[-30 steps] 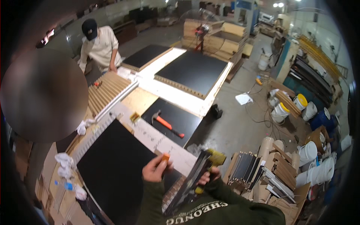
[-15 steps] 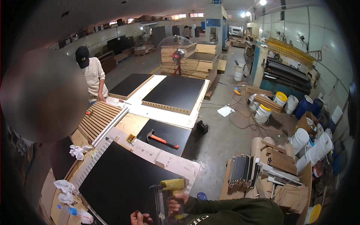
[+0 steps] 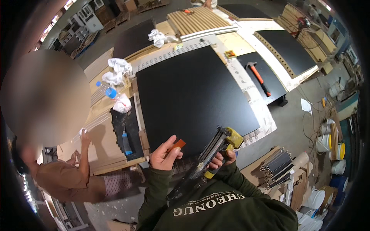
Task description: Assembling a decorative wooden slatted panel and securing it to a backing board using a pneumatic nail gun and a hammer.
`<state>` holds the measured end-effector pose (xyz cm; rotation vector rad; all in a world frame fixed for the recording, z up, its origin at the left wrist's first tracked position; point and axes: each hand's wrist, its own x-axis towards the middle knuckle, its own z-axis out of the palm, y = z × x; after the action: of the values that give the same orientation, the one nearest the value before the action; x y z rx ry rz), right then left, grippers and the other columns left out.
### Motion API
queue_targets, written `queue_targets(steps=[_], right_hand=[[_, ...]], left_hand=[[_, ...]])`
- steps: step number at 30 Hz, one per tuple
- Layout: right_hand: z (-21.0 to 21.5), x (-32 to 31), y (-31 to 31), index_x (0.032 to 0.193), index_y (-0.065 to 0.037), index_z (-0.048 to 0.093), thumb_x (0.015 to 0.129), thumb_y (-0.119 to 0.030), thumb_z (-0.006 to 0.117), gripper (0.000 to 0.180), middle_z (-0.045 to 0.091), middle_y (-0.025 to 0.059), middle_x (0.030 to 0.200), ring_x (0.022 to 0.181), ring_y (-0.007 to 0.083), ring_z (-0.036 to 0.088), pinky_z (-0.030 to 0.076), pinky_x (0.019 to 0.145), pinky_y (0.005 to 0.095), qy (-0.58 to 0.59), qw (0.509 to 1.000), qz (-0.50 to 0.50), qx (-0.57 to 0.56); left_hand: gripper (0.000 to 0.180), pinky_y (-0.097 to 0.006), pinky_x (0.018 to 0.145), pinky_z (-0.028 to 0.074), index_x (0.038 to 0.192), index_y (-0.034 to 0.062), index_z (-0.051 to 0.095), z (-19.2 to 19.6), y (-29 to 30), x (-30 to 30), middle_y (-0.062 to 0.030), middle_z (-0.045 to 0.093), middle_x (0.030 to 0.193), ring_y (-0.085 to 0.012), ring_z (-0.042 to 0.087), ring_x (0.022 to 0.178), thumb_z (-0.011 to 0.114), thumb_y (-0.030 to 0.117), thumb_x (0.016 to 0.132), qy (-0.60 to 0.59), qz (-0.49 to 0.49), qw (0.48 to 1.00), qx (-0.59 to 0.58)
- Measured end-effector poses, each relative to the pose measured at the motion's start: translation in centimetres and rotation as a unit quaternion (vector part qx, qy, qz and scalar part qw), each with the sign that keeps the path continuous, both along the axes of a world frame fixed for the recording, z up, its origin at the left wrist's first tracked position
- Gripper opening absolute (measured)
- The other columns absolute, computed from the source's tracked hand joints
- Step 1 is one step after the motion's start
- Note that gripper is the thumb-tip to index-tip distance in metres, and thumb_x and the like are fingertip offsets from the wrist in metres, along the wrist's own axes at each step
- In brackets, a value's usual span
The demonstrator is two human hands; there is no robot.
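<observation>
Head view: the left hand [image 3: 163, 156] sits near 6 o'clock, its grip pinched shut on a small orange-red block [image 3: 176, 145] between thumb and forefingers, the block sticking out toward 1 o'clock over the near edge of the black panel [image 3: 192, 92]. Just beside it, toward 3 o'clock, the right hand [image 3: 221, 159] has its grip wrapped tight round the handle of a nail gun [image 3: 210, 154], whose yellow head points up toward 1 o'clock and whose long dark magazine slants down toward 7 o'clock across the person's green sleeve. The gun's head overlaps the panel's near corner; whether it touches cannot be told.

The panel lies flat on the bench [image 3: 266, 115], filling the middle of the view. At 1 o'clock from it a hammer [image 3: 258, 77] with an orange handle lies on a smaller black board. At 10 o'clock white rags [image 3: 117, 69] and a plastic bottle [image 3: 106, 89] with a blue cap lie by the panel's far left corner; more rags [image 3: 160, 37] sit at 12 o'clock beside a slatted wooden panel [image 3: 202, 19].

Buckets [image 3: 331, 148], white and yellow, stand on the floor at 3 o'clock; their contents cannot be made out. At 8 o'clock another person in a brown shirt rests a hand [image 3: 84, 136] on a light board.
</observation>
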<state>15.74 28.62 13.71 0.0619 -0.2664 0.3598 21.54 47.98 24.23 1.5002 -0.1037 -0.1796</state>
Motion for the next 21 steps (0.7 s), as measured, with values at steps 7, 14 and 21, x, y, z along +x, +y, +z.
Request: queue_targets(steps=[7,14,21], right_hand=[[-0.1,0.4,2.1,0.07,-0.011,0.048,0.075,-0.042,0.052,0.032,0.051,0.0023,0.062,0.065,0.0187,0.052,0.041,0.082,0.0375,0.02,1.0,-0.019,0.013],[-0.6,0.6,2.4,0.069,-0.01,0.047,0.076,-0.041,0.053,0.032,0.05,0.0022,0.061,0.062,0.0183,0.052,0.043,0.08,0.0383,0.035,0.999,-0.033,0.006],[-0.9,0.5,2.0,0.069,-0.011,0.047,0.078,-0.042,0.05,0.032,0.049,0.0017,0.063,0.065,0.018,0.052,0.041,0.083,0.0379,0.031,0.999,-0.032,0.02]], left_hand=[[0.027,-0.024,0.065,0.052,0.108,-0.0047,0.056,-0.5,1.6,0.4,-0.0111,0.064,0.086,-0.0122,0.062,0.072,0.06,0.003,0.082,0.04,-0.004,0.998,0.038],[0.013,-0.026,0.057,0.054,0.09,-0.0036,0.055,-0.9,1.6,2.3,-0.0156,0.063,0.082,-0.0164,0.064,0.067,0.06,0.005,0.082,0.08,-0.029,0.996,0.0],[0.023,-0.024,0.059,0.053,0.103,-0.0044,0.055,-1.2,0.9,2.7,-0.012,0.062,0.086,-0.0127,0.062,0.068,0.06,0.002,0.081,0.093,-0.035,0.995,-0.02]])
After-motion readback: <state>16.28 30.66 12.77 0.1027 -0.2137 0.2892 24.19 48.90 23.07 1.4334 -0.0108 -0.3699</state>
